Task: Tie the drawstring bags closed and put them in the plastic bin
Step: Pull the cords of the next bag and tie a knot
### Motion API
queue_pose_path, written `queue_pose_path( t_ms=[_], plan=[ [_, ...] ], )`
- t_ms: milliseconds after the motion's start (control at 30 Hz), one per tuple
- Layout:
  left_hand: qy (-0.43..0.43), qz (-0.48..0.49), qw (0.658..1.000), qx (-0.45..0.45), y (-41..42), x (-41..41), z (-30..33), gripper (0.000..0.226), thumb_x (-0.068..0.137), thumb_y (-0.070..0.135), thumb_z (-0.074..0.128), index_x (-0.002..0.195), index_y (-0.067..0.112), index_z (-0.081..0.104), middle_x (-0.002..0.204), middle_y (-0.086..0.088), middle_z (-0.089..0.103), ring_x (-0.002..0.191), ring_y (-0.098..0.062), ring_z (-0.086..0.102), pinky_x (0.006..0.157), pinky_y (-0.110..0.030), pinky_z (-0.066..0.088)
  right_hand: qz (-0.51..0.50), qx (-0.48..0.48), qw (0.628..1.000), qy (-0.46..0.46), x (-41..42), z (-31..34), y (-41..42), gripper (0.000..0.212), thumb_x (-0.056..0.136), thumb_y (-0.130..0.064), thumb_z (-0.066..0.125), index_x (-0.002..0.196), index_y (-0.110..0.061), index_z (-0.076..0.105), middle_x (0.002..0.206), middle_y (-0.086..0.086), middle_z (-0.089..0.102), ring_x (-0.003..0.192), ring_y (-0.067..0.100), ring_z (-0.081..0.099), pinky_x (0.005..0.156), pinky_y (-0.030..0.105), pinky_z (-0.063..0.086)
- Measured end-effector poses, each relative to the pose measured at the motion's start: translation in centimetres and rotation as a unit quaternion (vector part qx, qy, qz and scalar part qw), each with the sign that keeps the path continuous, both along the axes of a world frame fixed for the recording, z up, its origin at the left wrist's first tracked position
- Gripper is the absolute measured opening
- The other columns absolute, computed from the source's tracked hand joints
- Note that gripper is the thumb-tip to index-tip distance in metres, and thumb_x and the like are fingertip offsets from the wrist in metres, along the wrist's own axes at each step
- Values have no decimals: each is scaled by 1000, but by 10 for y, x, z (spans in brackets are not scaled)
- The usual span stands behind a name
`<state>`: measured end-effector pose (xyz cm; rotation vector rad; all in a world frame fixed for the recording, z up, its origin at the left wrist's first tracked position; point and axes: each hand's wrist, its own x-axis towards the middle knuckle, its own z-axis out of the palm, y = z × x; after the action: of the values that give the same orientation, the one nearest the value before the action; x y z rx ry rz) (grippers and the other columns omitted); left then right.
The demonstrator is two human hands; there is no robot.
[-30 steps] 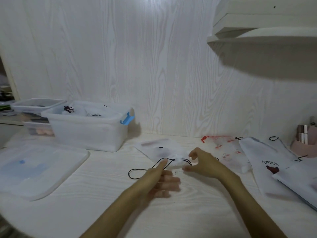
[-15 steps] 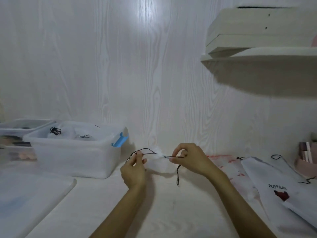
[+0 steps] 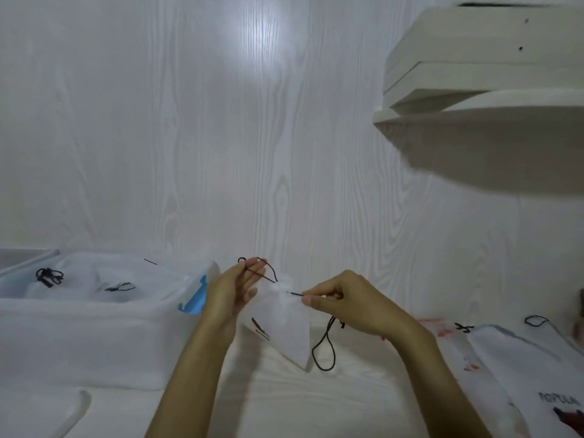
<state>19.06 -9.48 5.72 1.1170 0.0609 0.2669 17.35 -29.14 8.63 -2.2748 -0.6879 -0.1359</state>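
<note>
A small white drawstring bag (image 3: 281, 324) hangs in the air between the two hands, above the white table (image 3: 284, 403) and just right of the plastic bin (image 3: 94, 336). Its gathered neck sits at the top, level with the fingertips, and its body droops down and to the right, with a dark printed mark low on its left face. A black drawstring (image 3: 324, 349) runs out of the neck on both sides.

The left hand (image 3: 232, 295) is raised to the left of the neck, palm turned toward the bag; its fingers are curled lightly round the left run of cord, which loops over the fingertips and drops back to the neck. The right hand (image 3: 344, 306) is to the right of the neck, thumb and forefinger pinching the cord close to where it leaves the fabric. Below that hand the rest of the cord hangs in a long loop beside the bag's lower edge.

The bin is translucent with a blue latch (image 3: 192, 298) on its near right corner, and inside lie tied bags (image 3: 50, 279) with black knotted cords. On the right of the table lie flat untied bags (image 3: 537, 377), one printed with letters, their black cords loose at the top. A white shelf (image 3: 486, 99) juts from the wood-grain wall (image 3: 221, 137) at upper right.
</note>
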Motion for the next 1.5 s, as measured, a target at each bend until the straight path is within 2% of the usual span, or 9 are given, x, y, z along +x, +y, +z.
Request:
queue_pose_path(
  t_ms=[100,367,533,600,833,933,1100,1367,1500],
  plan=[
    [12,-56,997,-51,8,0,1,22,102,14,38,98,8,59,96,-2,71,84,-7,69,62,-17,56,-10,-22,1000,4,-1,-2,4,22,93,-27,58,108,-19,72,32,-21,40,38,-5,43,45,5,31],
    [-23,-40,996,75,5,-7,4,22,102,20,35,94,15,56,99,2,75,99,-6,67,65,-19,52,-55,68,996,27,-2,-5,1,20,82,-42,67,87,-24,75,36,-12,29,37,5,25,66,28,38],
    [-64,-47,995,56,-8,-14,21,26,102,13,30,85,13,50,104,-6,73,97,-12,69,79,-22,54,-29,23,999,37,-10,-1,3,17,84,-35,68,86,-20,77,32,-14,35,35,4,32,71,25,42],
    [-40,-61,992,102,-8,-17,26,27,101,14,29,81,18,48,98,-1,75,87,-8,71,69,-21,49,-22,-18,998,51,-11,0,4,19,85,-34,67,90,-19,76,32,-17,41,35,1,37,61,20,38],
    [-28,-77,911,405,-19,-20,19,24,99,18,40,89,15,62,62,6,68,41,3,48,43,-8,33,-73,-170,978,99,-10,0,0,25,85,-44,64,72,-23,71,51,-7,48,48,7,41,42,12,35],
    [-77,-102,870,477,-25,-17,9,26,98,25,46,90,19,70,62,6,68,48,1,53,59,-11,41,-72,-164,974,136,-11,7,-11,41,83,-53,61,55,-24,61,54,-9,52,53,4,45,57,18,40],
    [-77,-252,820,508,-46,-19,-1,32,99,27,45,103,10,72,51,10,56,46,0,45,52,-8,36,-55,-43,980,185,-17,17,-28,43,83,-54,58,54,-22,59,59,-15,63,64,1,48,80,24,39],
    [29,-409,760,503,-67,-16,-5,49,98,30,32,77,36,76,49,12,46,46,-3,37,59,-25,30,-134,112,977,123,-11,18,-19,49,89,-48,54,50,-22,45,51,-8,47,53,6,42,77,22,35],
    [-58,-404,735,541,-58,-27,-3,34,101,34,40,118,20,66,68,1,57,62,3,47,75,-17,37,-91,145,983,69,-15,16,-3,35,92,-41,53,66,-20,62,68,-11,59,59,-7,53,71,13,38]
  ],
)
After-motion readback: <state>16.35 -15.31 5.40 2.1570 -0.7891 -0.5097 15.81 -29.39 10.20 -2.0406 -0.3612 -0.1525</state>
